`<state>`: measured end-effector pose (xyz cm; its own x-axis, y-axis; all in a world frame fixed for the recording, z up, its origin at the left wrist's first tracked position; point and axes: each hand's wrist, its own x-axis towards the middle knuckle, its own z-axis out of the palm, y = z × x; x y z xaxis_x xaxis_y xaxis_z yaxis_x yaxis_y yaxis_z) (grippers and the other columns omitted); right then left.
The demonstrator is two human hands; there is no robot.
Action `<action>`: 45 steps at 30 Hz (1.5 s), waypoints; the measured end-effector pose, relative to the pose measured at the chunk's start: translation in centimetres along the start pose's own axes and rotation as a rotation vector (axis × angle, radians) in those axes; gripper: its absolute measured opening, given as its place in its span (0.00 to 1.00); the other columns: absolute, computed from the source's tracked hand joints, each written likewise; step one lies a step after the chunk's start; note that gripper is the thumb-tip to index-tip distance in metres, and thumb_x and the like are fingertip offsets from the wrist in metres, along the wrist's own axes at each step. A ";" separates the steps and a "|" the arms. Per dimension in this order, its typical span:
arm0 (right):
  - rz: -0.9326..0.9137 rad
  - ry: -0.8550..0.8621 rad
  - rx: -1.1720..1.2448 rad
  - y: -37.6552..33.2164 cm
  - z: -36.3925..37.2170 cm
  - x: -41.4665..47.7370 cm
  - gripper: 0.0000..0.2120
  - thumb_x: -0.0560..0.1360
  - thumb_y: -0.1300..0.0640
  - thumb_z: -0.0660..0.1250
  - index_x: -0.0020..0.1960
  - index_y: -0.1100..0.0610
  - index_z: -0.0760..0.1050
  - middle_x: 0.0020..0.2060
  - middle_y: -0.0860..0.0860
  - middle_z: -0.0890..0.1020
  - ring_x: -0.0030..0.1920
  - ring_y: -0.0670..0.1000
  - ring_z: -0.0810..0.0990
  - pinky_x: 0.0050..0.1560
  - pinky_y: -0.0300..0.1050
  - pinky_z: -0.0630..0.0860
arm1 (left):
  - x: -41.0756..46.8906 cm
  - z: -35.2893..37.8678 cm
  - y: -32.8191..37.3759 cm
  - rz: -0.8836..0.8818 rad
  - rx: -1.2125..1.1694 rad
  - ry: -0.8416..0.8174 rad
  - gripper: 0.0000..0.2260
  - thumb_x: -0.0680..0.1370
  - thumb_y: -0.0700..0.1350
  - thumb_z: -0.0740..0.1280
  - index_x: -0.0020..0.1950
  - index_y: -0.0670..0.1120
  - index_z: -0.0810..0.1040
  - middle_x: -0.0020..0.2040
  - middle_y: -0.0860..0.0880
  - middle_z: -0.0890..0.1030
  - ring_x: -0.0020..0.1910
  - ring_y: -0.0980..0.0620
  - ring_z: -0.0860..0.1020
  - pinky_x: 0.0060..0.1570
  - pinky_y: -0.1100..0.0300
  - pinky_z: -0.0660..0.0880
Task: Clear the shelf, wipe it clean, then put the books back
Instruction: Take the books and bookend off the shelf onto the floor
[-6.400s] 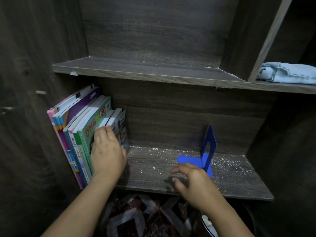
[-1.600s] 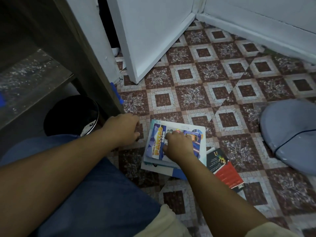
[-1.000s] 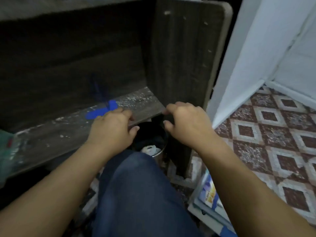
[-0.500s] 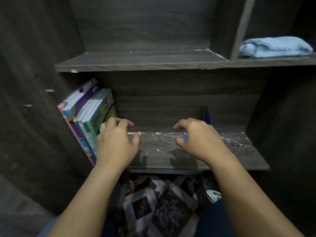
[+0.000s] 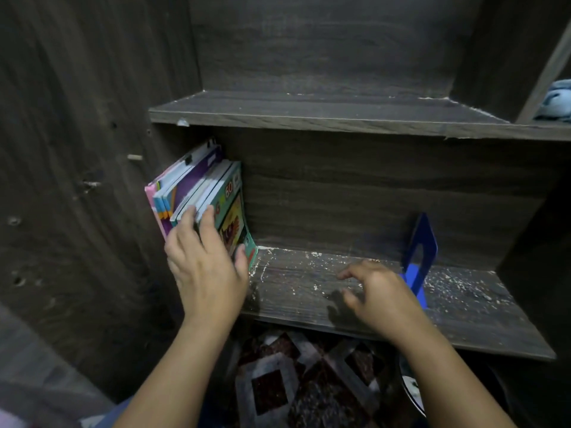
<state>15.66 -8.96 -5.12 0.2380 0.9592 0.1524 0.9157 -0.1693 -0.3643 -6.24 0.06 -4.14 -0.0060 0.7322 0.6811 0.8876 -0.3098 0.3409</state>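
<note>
Since half a second earlier, the left hand point(image 5: 207, 267) had gone from the front edge of the shelf onto the row of thin colourful paperback books point(image 5: 197, 193). Its fingers point(image 5: 210, 223) lay over their front edges and its thumb pressed the green cover of the outermost book, so that grip was closed on the row. Compared with the oldest frame, the dark books that stood at three o'clock of the green one were gone from the row.

The row stood at the nine o'clock end of the lower dark wood-grain shelf point(image 5: 309, 282), leaning against the cabinet's side wall, with the green cover bowed out at its foot. White specks and dust were scattered across the shelf board, thickest toward three o'clock.

The right hand point(image 5: 383, 291) hovered just above the middle of the board with its fingers loosely curled; its grip held nothing. Just beside it, at two o'clock, stood a blue metal L-shaped bookend point(image 5: 421, 251), upright on the shelf.

A light blue folded cloth point(image 5: 559, 100) lay in the compartment at the frame's two o'clock edge. At six o'clock, below the shelf, showed the maroon and white patterned floor tiles point(image 5: 309, 381).
</note>
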 end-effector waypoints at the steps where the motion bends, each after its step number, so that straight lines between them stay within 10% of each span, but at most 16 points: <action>1: -0.010 -0.002 0.002 0.0 0.2 0.0 0.12 0.75 0.51 0.68 0.58 0.48 0.78 0.57 0.46 0.78 0.59 0.49 0.75 0.60 0.46 0.71 | 0.2 0.1 0.0 -0.014 0.010 0.013 0.34 0.70 0.46 0.74 0.72 0.39 0.64 0.69 0.38 0.66 0.64 0.37 0.62 0.60 0.37 0.67; 18: -0.046 -0.040 0.078 0.8 0.8 -0.8 0.10 0.75 0.49 0.69 0.57 0.44 0.77 0.57 0.41 0.77 0.58 0.48 0.76 0.57 0.44 0.73 | -0.6 1.8 0.1 0.203 -0.162 0.149 0.30 0.73 0.31 0.69 0.74 0.40 0.65 0.66 0.40 0.70 0.64 0.42 0.67 0.64 0.45 0.68; 22: -0.034 -0.042 0.094 1.2 0.5 -0.8 0.10 0.75 0.50 0.69 0.57 0.45 0.78 0.58 0.42 0.78 0.58 0.47 0.76 0.57 0.44 0.73 | -1.3 2.0 1.0 -0.030 -0.342 0.015 0.37 0.76 0.35 0.68 0.79 0.44 0.50 0.68 0.39 0.67 0.63 0.43 0.72 0.58 0.54 0.70; 27: -0.030 -0.025 0.123 1.5 0.3 -1.0 0.10 0.75 0.50 0.69 0.56 0.45 0.78 0.57 0.42 0.79 0.56 0.47 0.77 0.57 0.45 0.74 | -1.9 4.0 0.2 -0.269 -0.270 -0.244 0.16 0.76 0.43 0.69 0.63 0.42 0.72 0.53 0.39 0.80 0.51 0.37 0.79 0.47 0.51 0.75; 32: -0.085 0.052 0.143 1.1 0.6 -1.3 0.11 0.75 0.53 0.69 0.57 0.47 0.79 0.55 0.45 0.79 0.54 0.50 0.78 0.55 0.48 0.75 | -2.5 4.2 1.5 -0.097 -0.259 -0.298 0.13 0.75 0.39 0.70 0.59 0.45 0.78 0.47 0.41 0.82 0.47 0.38 0.80 0.48 0.51 0.75; 39: -0.282 0.585 0.220 -1.5 -1.2 -2.3 0.25 0.69 0.64 0.71 0.65 0.56 0.75 0.61 0.52 0.76 0.61 0.53 0.76 0.57 0.55 0.77 | -2.2 3.9 3.8 0.363 -0.252 -0.210 0.24 0.63 0.32 0.73 0.58 0.42 0.80 0.51 0.44 0.83 0.46 0.41 0.82 0.45 0.52 0.79; 42: -0.191 0.548 0.105 -1.3 -3.0 -3.0 0.37 0.63 0.65 0.75 0.70 0.53 0.70 0.67 0.52 0.72 0.63 0.55 0.73 0.60 0.55 0.73 | -2.1 2.6 6.0 0.572 -0.191 -0.150 0.21 0.62 0.33 0.73 0.55 0.42 0.81 0.47 0.45 0.84 0.43 0.43 0.82 0.39 0.54 0.78; 45: -0.191 0.512 0.045 0.4 -4.3 -3.8 0.29 0.62 0.66 0.75 0.61 0.53 0.77 0.58 0.50 0.78 0.56 0.56 0.77 0.54 0.56 0.77 | -2.3 1.4 7.6 0.653 -0.189 -0.157 0.16 0.66 0.34 0.72 0.53 0.43 0.81 0.44 0.46 0.83 0.40 0.44 0.81 0.36 0.53 0.77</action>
<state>16.50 -13.62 -1.87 0.2059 0.7375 0.6432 0.9460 0.0181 -0.3237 1.12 -3.17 -4.05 0.5810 0.4346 0.6882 0.5912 -0.8064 0.0101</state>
